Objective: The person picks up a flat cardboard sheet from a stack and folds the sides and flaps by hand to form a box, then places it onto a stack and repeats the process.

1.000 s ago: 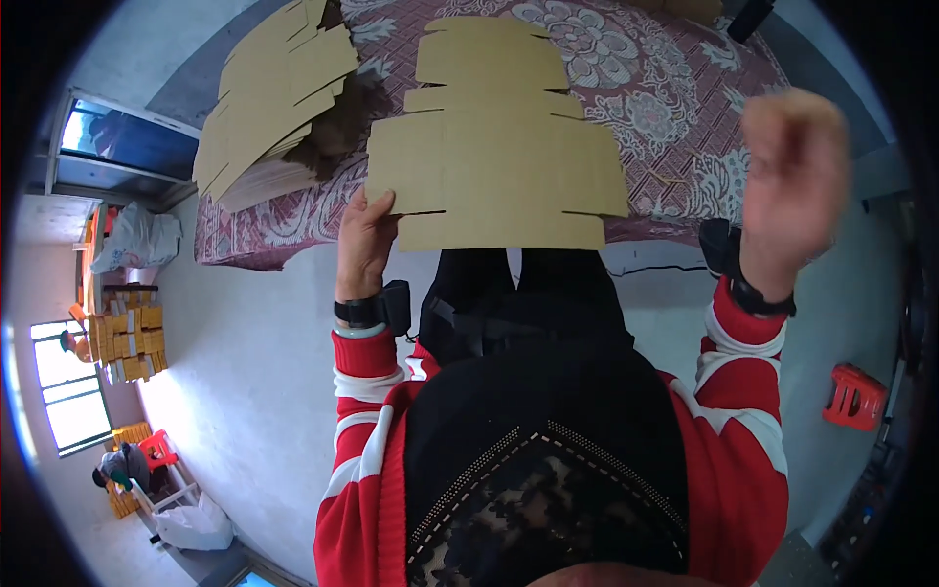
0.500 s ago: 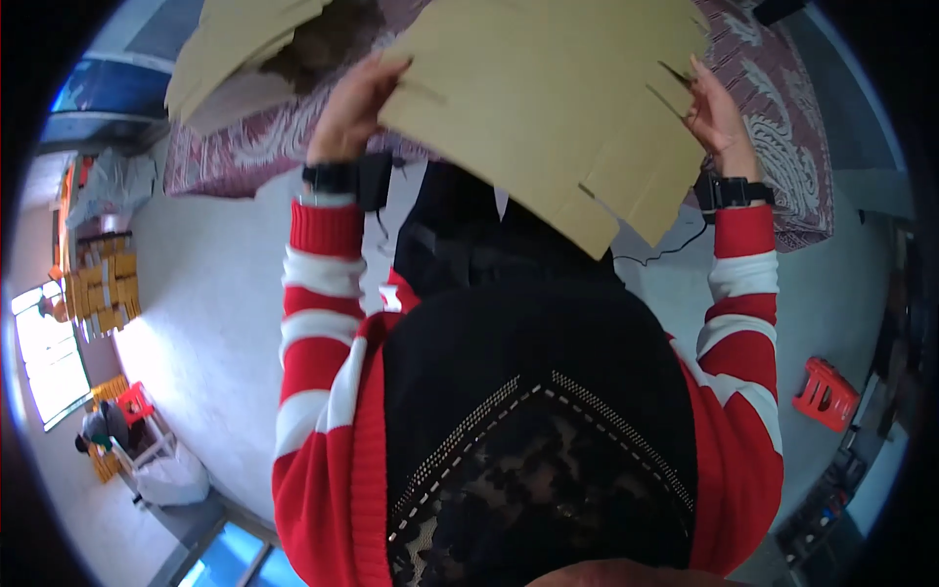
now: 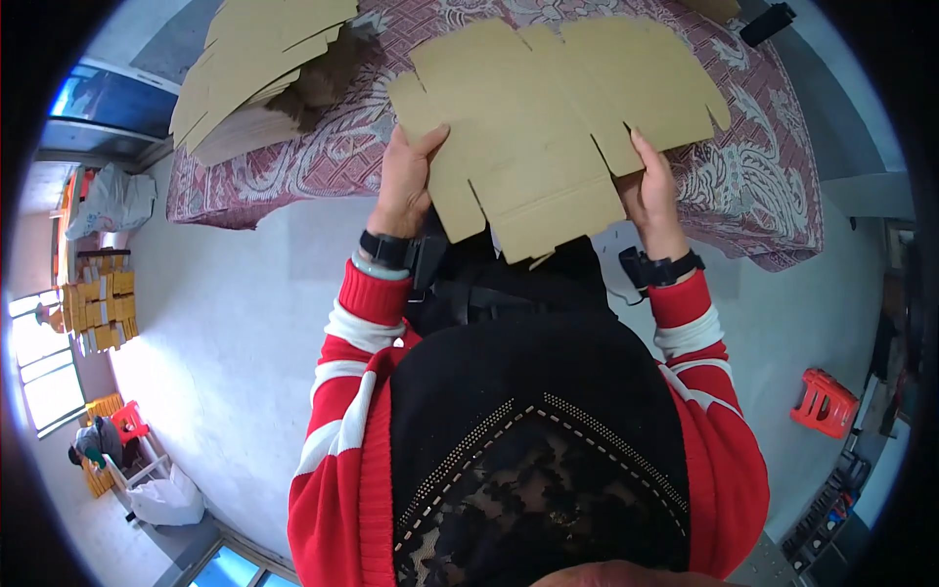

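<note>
A flat die-cut cardboard box blank [image 3: 528,127], tan with slits and flaps along its edges, is held between my two hands over the near edge of the table. My left hand [image 3: 405,176] grips its left side, thumb on top and fingers hidden beneath. At the right side my right hand [image 3: 649,186] holds the blank by a slit, its thumb or a finger on the upper face and the rest underneath. The near flaps of the blank hang past the table edge toward my lap.
A stack of similar cardboard blanks [image 3: 249,88] lies at the table's left. Patterned maroon-and-white cloth [image 3: 753,186] covers the table. A black object [image 3: 768,23] sits at its far right corner. On the floor to the right stands a red plastic stool [image 3: 825,402]; yellow boxes [image 3: 101,301] are piled at left.
The blank has turned and tilted down, showing its far flaps and more of the table. Both hands have come nearer to me and closer together, still holding it.
</note>
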The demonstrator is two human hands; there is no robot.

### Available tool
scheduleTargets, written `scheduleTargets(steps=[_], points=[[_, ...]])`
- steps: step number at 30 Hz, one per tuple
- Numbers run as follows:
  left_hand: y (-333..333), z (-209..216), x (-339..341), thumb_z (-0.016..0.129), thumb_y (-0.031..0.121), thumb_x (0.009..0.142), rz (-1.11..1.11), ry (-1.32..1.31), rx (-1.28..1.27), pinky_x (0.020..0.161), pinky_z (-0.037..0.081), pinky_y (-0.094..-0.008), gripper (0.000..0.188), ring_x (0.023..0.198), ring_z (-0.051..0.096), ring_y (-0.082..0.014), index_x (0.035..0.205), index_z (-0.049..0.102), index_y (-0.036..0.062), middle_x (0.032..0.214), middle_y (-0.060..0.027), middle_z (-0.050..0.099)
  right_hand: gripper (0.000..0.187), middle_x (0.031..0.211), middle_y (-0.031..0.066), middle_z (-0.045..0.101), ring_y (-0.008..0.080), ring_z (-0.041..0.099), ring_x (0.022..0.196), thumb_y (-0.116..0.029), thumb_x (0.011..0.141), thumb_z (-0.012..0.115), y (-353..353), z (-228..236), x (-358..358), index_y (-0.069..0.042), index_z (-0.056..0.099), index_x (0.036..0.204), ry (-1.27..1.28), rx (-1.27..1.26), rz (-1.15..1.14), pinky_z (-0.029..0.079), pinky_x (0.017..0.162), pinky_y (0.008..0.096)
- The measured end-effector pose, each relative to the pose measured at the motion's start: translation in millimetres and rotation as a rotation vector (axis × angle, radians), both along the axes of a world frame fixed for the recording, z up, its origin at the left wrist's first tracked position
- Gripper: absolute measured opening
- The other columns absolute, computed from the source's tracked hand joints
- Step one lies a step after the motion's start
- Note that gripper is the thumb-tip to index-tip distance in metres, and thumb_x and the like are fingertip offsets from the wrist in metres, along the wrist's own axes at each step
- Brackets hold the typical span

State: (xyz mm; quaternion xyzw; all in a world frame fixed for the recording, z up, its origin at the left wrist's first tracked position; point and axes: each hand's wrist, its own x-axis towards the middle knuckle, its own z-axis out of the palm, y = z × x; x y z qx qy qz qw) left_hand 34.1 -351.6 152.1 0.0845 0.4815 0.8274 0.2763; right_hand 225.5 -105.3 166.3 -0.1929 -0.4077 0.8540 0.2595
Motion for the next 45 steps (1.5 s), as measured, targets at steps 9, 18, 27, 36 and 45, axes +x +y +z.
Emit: scheduleTargets(steps=[9, 18, 27, 36, 45], points=[[-13.1, 10.1, -10.9, 0.063, -0.002, 0.083, 0.007, 0.284, -0.264, 0.090, 0.053, -0.0365, 0.040, 0.105, 0.064, -0.0259, 0.121, 0.050, -0.0058, 0.114, -0.0166, 0.064, 0.032, 0.120, 0.0131, 0.066, 0.0250, 0.063, 0.109, -0.012, 0.094, 0.061, -24.0, -14.0, -2.6, 0.003, 0.061, 0.122, -0.146, 0.543, -0.016, 0.048, 0.097, 0.0350], [-9.7, 18.6, -7.9, 0.058, 0.006, 0.084, -0.054, 0.911, -1.040, 0.080, 0.056, -0.0457, 0.045, 0.094, 0.066, -0.0456, 0.125, 0.042, -0.0065, 0.110, -0.0279, 0.060, 0.030, 0.102, 0.0128, 0.069, 0.0241, 0.065, 0.097, -0.015, 0.091, 0.067, -48.8, -23.1, 3.4, 0.002, 0.063, 0.115, -0.257, 1.222, 0.013, 0.049, 0.089, 0.0336], [-4.3, 36.1, -5.0, 0.058, 0.012, 0.087, -0.130, 1.036, -1.307, 0.080, 0.056, -0.0469, 0.059, 0.096, 0.066, -0.0447, 0.138, 0.034, -0.0058, 0.119, -0.0279, 0.056, 0.057, 0.128, 0.0116, 0.061, 0.0267, 0.058, 0.117, -0.027, 0.090, 0.073, -1.3, 44.3, 28.9, -0.004, 0.050, 0.136, 0.005, 1.966, 0.066, 0.047, 0.098, 0.0411], [-17.4, 28.7, -23.1, 0.060, 0.006, 0.079, -0.199, 0.966, -0.621, 0.088, 0.053, -0.0465, 0.078, 0.112, 0.060, -0.0415, 0.150, 0.029, 0.0117, 0.133, -0.0216, 0.052, 0.067, 0.148, 0.0138, 0.043, 0.0258, 0.045, 0.134, -0.042, 0.099, 0.050, -66.3, 114.6, -15.5, -0.008, 0.026, 0.152, 0.046, 0.374, -0.037, 0.042, 0.107, 0.0389], [-19.7, 39.4, -25.0, 0.062, 0.005, 0.071, -0.208, 1.034, -1.119, 0.086, 0.053, -0.0462, 0.081, 0.104, 0.062, -0.0403, 0.146, 0.036, 0.0215, 0.120, -0.0172, 0.056, 0.071, 0.153, 0.0147, 0.037, 0.0248, 0.040, 0.139, -0.047, 0.101, 0.043, -62.3, 97.5, -40.9, -0.008, 0.019, 0.156, 0.076, 0.168, 0.224, 0.040, 0.109, 0.0374]])
